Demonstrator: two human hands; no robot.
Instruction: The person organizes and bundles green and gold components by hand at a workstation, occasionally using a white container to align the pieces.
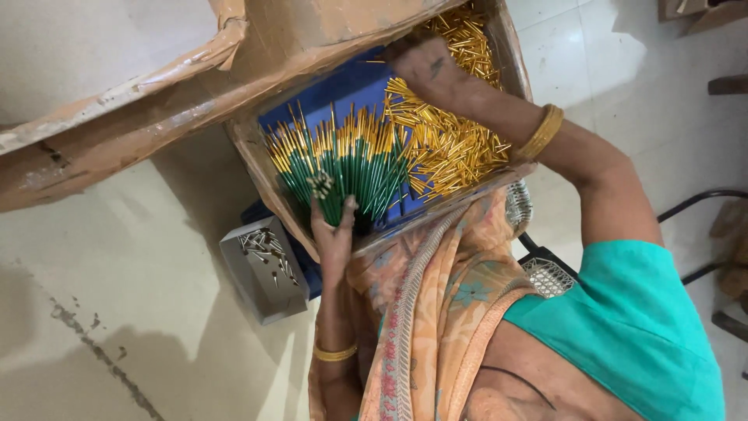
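My left hand [333, 234] is shut around the lower end of a thick bundle of green sticks with gold tips [343, 168], which fans out upright inside an open cardboard box [261, 168]. My right hand [421, 64] reaches deep into the far corner of the same box. It rests on a heap of loose gold-coloured tubes [452, 144]. Its fingers are tucked under the box flap, so its grip is hidden. The inside of the box is lined blue [343, 90]. Both wrists carry gold bangles.
A small grey open box [234, 257] with small metal pieces sits on the pale floor left of the big box. The large torn box flap [132, 101] sticks out to the upper left. A black mesh seat [549, 274] and dark chair legs [701, 199] are at the right.
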